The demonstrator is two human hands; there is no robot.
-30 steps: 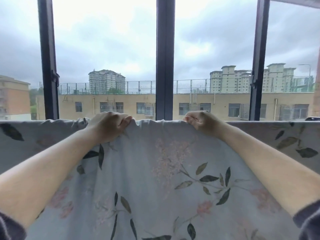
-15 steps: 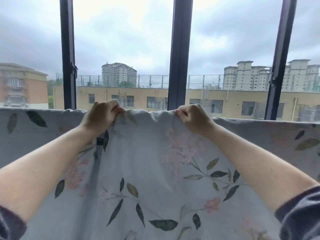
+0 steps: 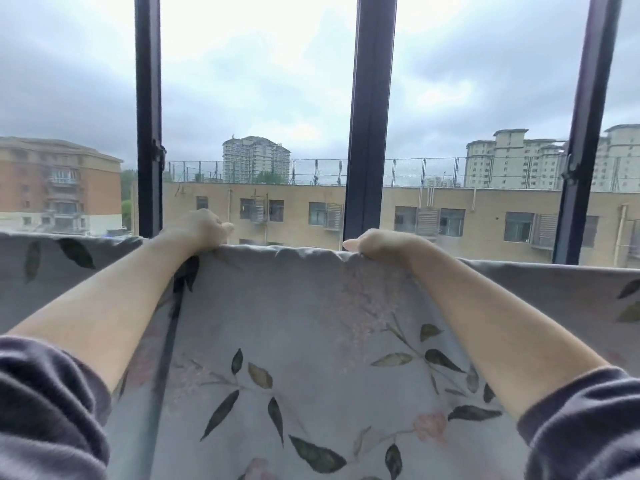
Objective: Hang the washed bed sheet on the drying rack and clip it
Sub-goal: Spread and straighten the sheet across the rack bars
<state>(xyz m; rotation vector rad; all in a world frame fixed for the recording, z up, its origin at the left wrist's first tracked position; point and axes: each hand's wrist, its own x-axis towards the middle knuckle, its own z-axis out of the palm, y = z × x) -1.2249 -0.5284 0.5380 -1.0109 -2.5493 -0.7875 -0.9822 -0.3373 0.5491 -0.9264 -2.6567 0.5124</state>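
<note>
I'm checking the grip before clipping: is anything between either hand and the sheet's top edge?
Nothing visible stands between them. The left hand and right hand both grip the top edge of the bed sheet directly, with fingers curled over it.

Pale grey bed sheet [image 3: 311, 341] printed with dark green leaves and faint pink flowers.

Both arms [image 3: 104, 306] reach out straight. The left hand [image 3: 199, 228] and right hand [image 3: 377, 244] grip the sheet [image 3: 294, 306], fingers curled.
</note>
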